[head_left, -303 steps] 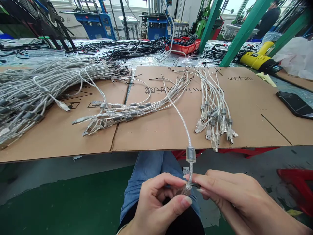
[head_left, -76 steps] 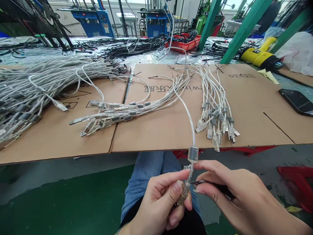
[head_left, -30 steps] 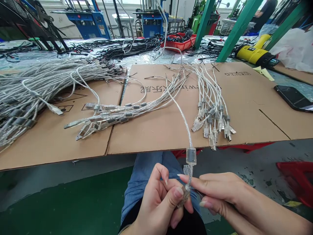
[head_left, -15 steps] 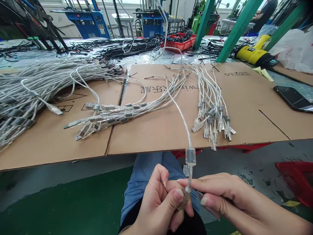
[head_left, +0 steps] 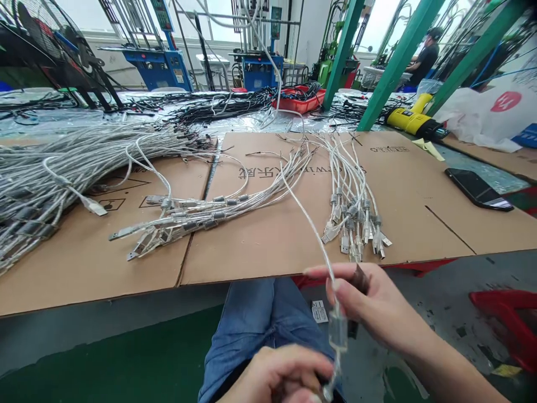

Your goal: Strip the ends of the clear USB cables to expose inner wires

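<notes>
L hand (head_left: 289, 375), btm ctr, blurred, grips cable (head_left: 308, 221) low; R hand (head_left: 377, 296), lower rt, pinches it above grey bead (head_left: 338, 331), also holding dark tool (head_left: 360, 279).

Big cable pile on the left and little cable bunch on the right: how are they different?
The big cable pile has lots and lots of cables, but the little cable bunch has far fewer. The big cable pile stretches sideways, while the little cable bunch points its plugs toward the person. Both have silvery cables with gray lumps, and both lie on cardboard.
</notes>
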`<act>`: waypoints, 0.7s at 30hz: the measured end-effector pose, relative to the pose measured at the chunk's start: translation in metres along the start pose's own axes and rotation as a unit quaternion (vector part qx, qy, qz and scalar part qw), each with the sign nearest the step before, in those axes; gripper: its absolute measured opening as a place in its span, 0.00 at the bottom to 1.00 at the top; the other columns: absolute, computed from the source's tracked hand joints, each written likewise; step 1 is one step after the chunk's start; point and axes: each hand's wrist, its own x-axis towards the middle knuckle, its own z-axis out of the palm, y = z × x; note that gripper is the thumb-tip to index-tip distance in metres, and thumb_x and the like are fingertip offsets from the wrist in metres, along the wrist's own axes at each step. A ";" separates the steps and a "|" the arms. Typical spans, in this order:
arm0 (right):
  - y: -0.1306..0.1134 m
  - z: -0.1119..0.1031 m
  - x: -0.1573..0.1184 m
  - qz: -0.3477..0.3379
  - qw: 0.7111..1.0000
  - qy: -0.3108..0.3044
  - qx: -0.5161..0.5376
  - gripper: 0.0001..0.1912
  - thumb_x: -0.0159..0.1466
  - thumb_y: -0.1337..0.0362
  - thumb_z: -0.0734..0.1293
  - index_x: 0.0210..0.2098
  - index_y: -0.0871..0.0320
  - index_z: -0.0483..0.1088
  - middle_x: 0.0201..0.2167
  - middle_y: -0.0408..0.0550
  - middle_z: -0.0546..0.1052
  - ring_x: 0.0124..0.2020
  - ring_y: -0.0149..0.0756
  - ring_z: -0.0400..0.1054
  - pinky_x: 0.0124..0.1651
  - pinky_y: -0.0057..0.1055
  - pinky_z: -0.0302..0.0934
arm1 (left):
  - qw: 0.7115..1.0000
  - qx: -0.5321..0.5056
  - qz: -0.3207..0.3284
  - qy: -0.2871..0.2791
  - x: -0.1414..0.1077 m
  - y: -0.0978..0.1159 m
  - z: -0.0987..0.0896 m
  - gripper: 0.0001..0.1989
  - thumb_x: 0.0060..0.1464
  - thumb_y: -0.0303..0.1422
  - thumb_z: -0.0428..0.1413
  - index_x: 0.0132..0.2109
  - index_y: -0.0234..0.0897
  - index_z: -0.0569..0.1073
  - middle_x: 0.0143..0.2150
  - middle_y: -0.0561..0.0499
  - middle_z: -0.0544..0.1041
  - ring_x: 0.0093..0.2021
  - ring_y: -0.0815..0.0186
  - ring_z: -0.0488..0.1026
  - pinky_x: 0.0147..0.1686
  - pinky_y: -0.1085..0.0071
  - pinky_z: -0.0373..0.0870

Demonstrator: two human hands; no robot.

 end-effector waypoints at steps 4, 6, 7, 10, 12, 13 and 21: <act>-0.004 0.017 0.014 -0.002 0.998 -0.053 0.015 0.22 0.56 0.49 0.68 0.24 0.64 0.74 0.13 0.38 0.61 0.14 0.22 0.52 0.15 0.19 0.48 | 0.998 -0.051 -0.034 0.018 0.003 0.000 -0.001 0.24 0.49 0.48 0.54 0.50 0.39 0.73 0.29 0.49 0.73 0.26 0.75 0.66 0.27 0.81 0.60; -0.004 0.024 0.012 -0.015 0.999 -0.046 0.004 0.21 0.56 0.49 0.69 0.25 0.64 0.76 0.13 0.40 0.65 0.15 0.25 0.57 0.17 0.21 0.53 | 0.991 -0.123 -0.005 0.060 0.008 0.002 0.002 0.22 0.52 0.48 0.51 0.47 0.37 0.73 0.30 0.47 0.76 0.23 0.76 0.69 0.25 0.81 0.62; -0.003 0.025 0.010 -0.025 0.999 -0.032 -0.003 0.19 0.57 0.50 0.68 0.27 0.63 0.76 0.15 0.42 0.67 0.17 0.27 0.60 0.19 0.22 0.56 | 0.987 -0.142 0.009 0.079 0.009 0.004 0.004 0.20 0.52 0.46 0.53 0.43 0.36 0.74 0.29 0.48 0.76 0.19 0.78 0.68 0.20 0.83 0.60; -0.003 0.020 -0.001 -0.059 0.998 0.007 -0.025 0.20 0.60 0.48 0.64 0.39 0.58 0.77 0.20 0.43 0.70 0.22 0.29 0.62 0.26 0.23 0.60 | 0.979 -0.149 0.039 0.133 0.011 0.013 0.009 0.16 0.46 0.42 0.60 0.36 0.34 0.74 0.25 0.52 0.75 0.12 0.83 0.62 0.12 0.87 0.52; -0.006 0.014 -0.008 -0.058 0.996 -0.028 -0.068 0.24 0.64 0.47 0.58 0.51 0.53 0.71 0.22 0.42 0.70 0.23 0.30 0.62 0.28 0.24 0.61 | 0.971 -0.143 0.044 0.186 0.010 0.020 0.011 0.17 0.41 0.40 0.64 0.34 0.33 0.71 0.24 0.53 0.75 0.12 0.84 0.61 0.11 0.88 0.50; -0.008 0.012 -0.012 -0.055 0.991 -0.064 -0.105 0.24 0.66 0.48 0.56 0.55 0.51 0.67 0.23 0.42 0.71 0.24 0.30 0.64 0.29 0.24 0.62 | 0.966 -0.140 0.043 0.213 0.008 0.023 0.012 0.17 0.40 0.39 0.65 0.33 0.33 0.70 0.23 0.55 0.74 0.11 0.84 0.60 0.11 0.88 0.50; -0.021 0.022 -0.020 -0.173 0.938 -0.116 -0.278 0.16 0.67 0.58 0.57 0.41 0.56 0.75 0.25 0.50 0.77 0.27 0.38 0.72 0.30 0.28 0.67 | 0.953 -0.096 0.078 0.276 0.005 0.026 0.017 0.21 0.33 0.36 0.68 0.26 0.34 0.63 0.18 0.59 0.68 0.14 0.82 0.60 0.11 0.88 0.57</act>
